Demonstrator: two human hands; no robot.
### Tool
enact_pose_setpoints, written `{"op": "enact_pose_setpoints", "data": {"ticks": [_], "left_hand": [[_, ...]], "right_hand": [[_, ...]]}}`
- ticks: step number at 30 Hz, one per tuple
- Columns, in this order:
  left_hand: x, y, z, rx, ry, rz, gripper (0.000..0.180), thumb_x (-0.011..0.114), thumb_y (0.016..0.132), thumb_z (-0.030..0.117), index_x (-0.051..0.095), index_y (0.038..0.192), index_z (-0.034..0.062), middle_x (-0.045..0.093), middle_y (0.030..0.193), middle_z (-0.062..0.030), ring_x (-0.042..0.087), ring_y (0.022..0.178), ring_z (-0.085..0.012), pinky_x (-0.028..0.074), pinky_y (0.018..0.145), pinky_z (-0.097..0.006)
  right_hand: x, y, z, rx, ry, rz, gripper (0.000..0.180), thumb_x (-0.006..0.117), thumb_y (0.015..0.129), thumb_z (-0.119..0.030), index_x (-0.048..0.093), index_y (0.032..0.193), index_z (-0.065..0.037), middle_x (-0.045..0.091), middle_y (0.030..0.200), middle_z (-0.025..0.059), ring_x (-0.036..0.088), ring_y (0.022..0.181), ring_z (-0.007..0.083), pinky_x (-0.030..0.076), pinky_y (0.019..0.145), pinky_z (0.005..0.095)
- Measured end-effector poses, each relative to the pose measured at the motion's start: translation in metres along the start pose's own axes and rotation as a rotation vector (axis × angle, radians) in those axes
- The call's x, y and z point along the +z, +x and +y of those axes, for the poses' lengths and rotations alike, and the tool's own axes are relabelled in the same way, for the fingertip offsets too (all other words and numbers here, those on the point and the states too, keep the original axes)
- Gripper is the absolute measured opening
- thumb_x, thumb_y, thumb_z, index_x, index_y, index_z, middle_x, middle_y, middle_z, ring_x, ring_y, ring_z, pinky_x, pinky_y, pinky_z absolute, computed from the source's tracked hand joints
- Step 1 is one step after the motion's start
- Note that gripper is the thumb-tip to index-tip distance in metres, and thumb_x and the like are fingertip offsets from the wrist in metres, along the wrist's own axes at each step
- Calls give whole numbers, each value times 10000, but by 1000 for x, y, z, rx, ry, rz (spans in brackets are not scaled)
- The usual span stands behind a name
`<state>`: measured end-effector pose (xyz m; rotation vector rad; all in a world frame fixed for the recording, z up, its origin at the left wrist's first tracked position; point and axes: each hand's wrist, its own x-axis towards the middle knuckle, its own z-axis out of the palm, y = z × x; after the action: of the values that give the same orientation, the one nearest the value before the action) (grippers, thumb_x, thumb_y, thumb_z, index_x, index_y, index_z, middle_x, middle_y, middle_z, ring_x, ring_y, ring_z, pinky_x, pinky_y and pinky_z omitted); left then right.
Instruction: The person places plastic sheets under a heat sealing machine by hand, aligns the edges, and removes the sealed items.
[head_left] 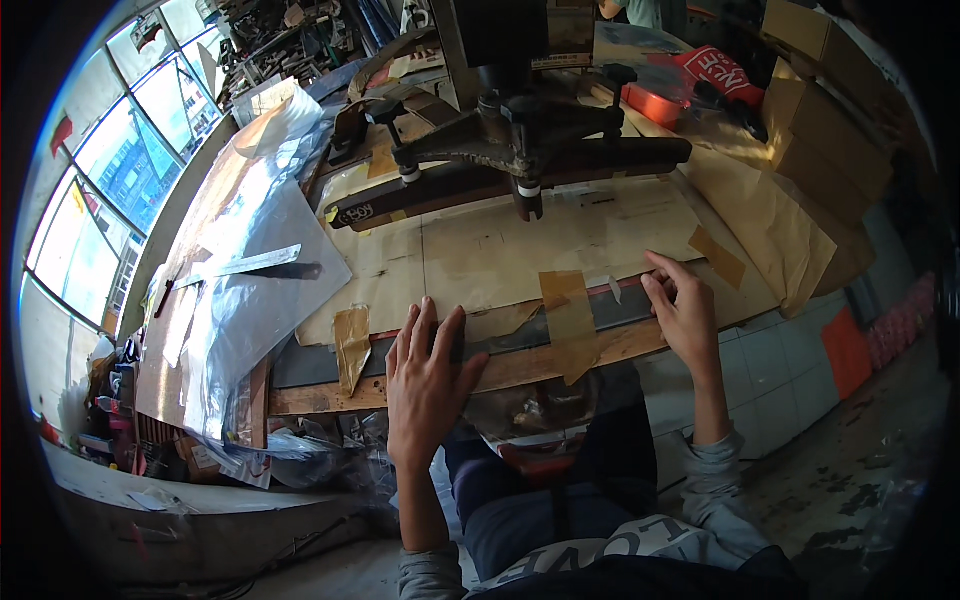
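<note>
Farthest to my left were the window panes [135, 160]. Nearer, yet well apart from my left hand, a straight ruler [245, 264] lay on a clear plastic sheet [235, 340]. Just left of that hand, a crinkled piece of brown tape [351, 345] overlapped the dark grey strip [308, 367] along the edge of the wooden board [325, 402]. My left hand [425, 380] was spread palm down, gripping nothing, its fingers over the near edge of the tan paper sheet [480, 245]. That sheet stretched ahead of and between my hands, with a dark metal bar [620, 158] above its far part. Between my hands, a wider tape strip [568, 330] crossed the sheet's near edge. My right hand [685, 308] was loosely curled by the sheet's right end, thumb and forefinger parted on nothing; I couldn't tell whether they touched it. Beyond it, to the right, lay brown wrapping paper [790, 220].
</note>
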<state>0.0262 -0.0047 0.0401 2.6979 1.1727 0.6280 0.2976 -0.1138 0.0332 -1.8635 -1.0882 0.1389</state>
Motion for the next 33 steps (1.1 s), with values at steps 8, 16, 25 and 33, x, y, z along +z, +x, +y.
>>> {"op": "enact_pose_setpoints", "data": {"ticks": [8, 16, 25, 33], "left_hand": [[0, 1, -11, 39, -45, 89, 533, 635, 804, 448, 560, 1226, 131, 470, 1349, -121, 400, 1279, -279, 298, 1022, -435], [5, 1, -11, 58, -32, 131, 509, 657, 778, 436, 587, 1199, 160, 500, 1334, -90, 416, 1265, -258, 302, 1005, -434], [8, 5, -11, 20, -89, 162, 480, 655, 763, 387, 609, 1180, 155, 529, 1321, -93, 440, 1256, -261, 308, 998, -428], [11, 3, -13, 22, -105, 195, 444, 652, 769, 362, 617, 1159, 153, 544, 1304, -94, 452, 1248, -261, 320, 989, -419]], "right_hand": [[0, -5, 2, -15, -35, 26, 285, 628, 848, -64, 605, 1114, 35, 619, 826, 117, 586, 639, 160, 482, 642, 299], [0, -5, 4, 75, 26, 21, 260, 596, 862, -51, 614, 1104, 43, 624, 830, 106, 587, 617, 137, 481, 626, 290], [3, -2, 11, 105, 90, 71, 285, 574, 921, -176, 622, 1148, -11, 577, 675, 2, 502, 547, 44, 405, 362, 212], [4, -1, 9, 161, 126, 59, 273, 590, 910, -178, 633, 1093, 20, 641, 777, 70, 584, 545, 90, 440, 344, 241]]}}
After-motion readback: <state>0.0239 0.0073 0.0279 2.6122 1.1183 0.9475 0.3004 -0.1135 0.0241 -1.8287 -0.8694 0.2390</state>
